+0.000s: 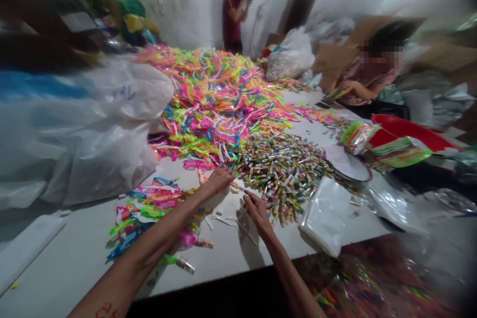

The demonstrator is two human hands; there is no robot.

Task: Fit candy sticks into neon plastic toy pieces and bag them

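My left hand (220, 180) is low over the table where a heap of neon plastic pieces with white strips (208, 104) meets a pile of small printed tubes (283, 169). Its fingers are bent together, and whatever they grip is hidden. Close by on the right, my right hand (257, 211) is at the pile's left edge, thumb and fingers stretched out and apart, with no object visible in it. Beneath my left forearm lies a smaller group of coloured pieces (149, 208), some joined to printed tubes (185, 264). Thin white strips (238, 226) lie between my arms.
A large white plastic sack (108, 134) stands at left. Clear plastic bags (326, 213) lie at right, near a round tray (348, 164) and a red basin (413, 131). One person (234, 15) stands at the back; another (367, 77) sits at right, holding something.
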